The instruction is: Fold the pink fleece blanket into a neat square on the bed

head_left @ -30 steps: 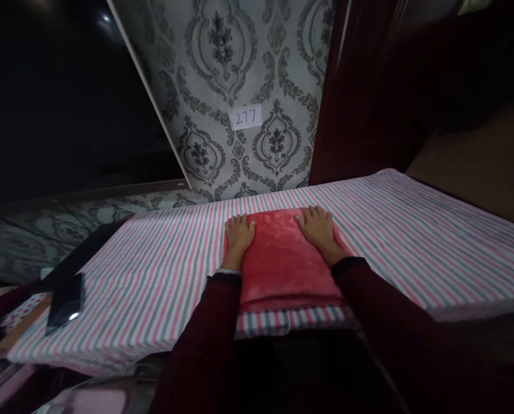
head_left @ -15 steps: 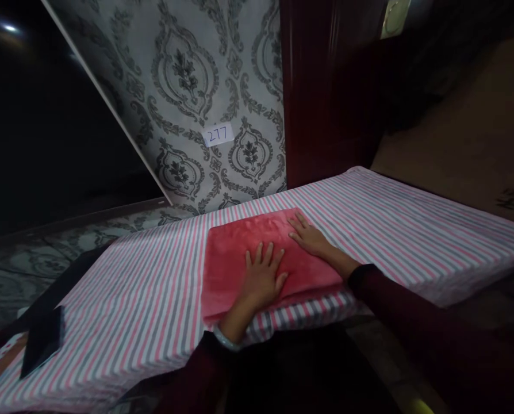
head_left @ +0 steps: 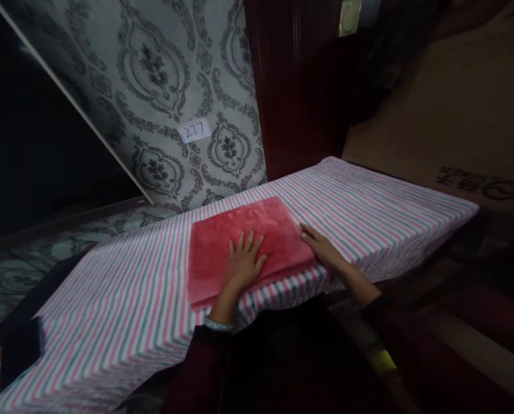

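A folded red plush cloth (head_left: 214, 253) lies flat on the striped tablecloth (head_left: 145, 287), close to the table's front edge. My left hand (head_left: 243, 261) rests on top of it, palm down with the fingers spread. At the cloth's right edge is my right hand (head_left: 321, 244), its fingers stretched out and fairly close together, the fingertips touching or nearly touching the side. Neither hand grips anything. The part of the cloth under my left palm is hidden.
A dark flat object (head_left: 22, 351) lies at the table's left end. Behind the table are a patterned wall with a paper label (head_left: 195, 130) reading 277, a large dark screen (head_left: 45, 126) and a dark red door (head_left: 291, 86). A cardboard box (head_left: 447, 115) stands at the right.
My right hand has slid from the top of the red cloth to its right edge. The left hand stays spread on the cloth. The camera view has shifted a little to the right.
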`<control>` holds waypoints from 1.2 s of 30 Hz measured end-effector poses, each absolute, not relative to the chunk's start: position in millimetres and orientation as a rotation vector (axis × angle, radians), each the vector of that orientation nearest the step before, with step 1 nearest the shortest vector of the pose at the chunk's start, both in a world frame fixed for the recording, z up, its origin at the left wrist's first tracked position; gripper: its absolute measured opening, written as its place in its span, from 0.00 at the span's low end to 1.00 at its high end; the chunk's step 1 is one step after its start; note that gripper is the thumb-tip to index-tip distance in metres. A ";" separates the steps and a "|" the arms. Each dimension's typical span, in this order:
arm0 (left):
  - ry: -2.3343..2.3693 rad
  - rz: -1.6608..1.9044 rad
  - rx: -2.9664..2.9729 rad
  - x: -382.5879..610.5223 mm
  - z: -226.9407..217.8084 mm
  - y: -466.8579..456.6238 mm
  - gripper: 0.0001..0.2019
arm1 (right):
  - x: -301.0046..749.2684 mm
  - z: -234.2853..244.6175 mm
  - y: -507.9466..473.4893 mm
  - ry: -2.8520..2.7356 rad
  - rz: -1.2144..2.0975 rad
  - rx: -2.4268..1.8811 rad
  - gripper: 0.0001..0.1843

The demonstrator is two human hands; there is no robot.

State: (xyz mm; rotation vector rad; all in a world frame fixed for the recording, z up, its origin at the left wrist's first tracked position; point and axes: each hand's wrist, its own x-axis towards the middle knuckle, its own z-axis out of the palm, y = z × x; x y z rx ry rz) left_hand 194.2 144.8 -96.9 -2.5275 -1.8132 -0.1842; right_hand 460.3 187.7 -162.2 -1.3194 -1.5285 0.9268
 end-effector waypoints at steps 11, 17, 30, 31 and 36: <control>-1.793 -0.106 -2.482 196.3 -89.7 140.8 0.29 | 444.2 -170.4 154.1 -1.481 0.669 -1.269 0.38; -1.761 -0.157 -2.473 194.5 -94.4 141.6 0.29 | 436.0 -182.4 159.7 -1.466 0.497 -1.294 0.32; -1.756 -0.425 -2.426 151.6 -76.2 105.0 0.25 | 449.4 -171.7 142.0 -1.680 0.240 -1.346 0.35; -1.813 -0.453 -2.327 140.4 -77.5 98.6 0.25 | 447.9 -166.6 137.3 -1.718 0.145 -1.335 0.34; -2.020 -0.583 -2.054 100.0 -108.6 80.6 0.27 | 435.0 -151.9 120.4 -2.033 -0.106 -1.265 0.30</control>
